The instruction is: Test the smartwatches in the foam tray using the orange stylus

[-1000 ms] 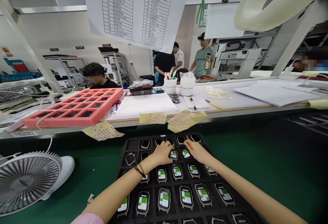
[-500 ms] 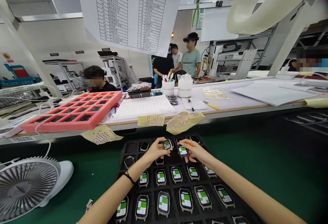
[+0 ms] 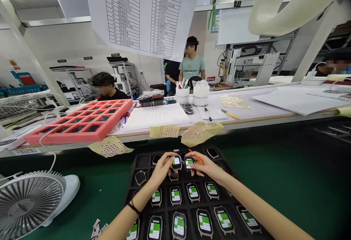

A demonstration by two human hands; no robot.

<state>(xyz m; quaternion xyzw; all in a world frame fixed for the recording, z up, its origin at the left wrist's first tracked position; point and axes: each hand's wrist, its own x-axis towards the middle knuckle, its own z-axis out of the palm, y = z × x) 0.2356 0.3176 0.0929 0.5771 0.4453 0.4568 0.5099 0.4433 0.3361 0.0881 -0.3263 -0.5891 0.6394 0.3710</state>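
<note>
Above the back rows of a black foam tray [image 3: 168, 216], my left hand [image 3: 162, 169] grips a smartwatch [image 3: 177, 162] with a lit green-and-white screen. Close beside it, my right hand [image 3: 204, 165] holds a second smartwatch [image 3: 189, 163], lit the same way. An orange pen-like stick [image 3: 199, 158] is also held in the right hand; its lower part is hidden by the fingers. In the tray's compartments lie several more watches, with lit screens in the front rows, such as one watch [image 3: 193, 192], and dark screens further back, such as another watch [image 3: 140, 177].
A white fan [image 3: 24, 205] stands at the left on the green mat [image 3: 274, 181]. On the shelf ahead are a pink foam tray [image 3: 82, 123], paper sheets [image 3: 159, 114], a pen cup [image 3: 182, 95] and a yellow cutter [image 3: 230, 114]. Co-workers are beyond it.
The two held watches have come closer together, and the left one has turned more towards me. The view has shifted slightly. A standing person in the background has moved left.
</note>
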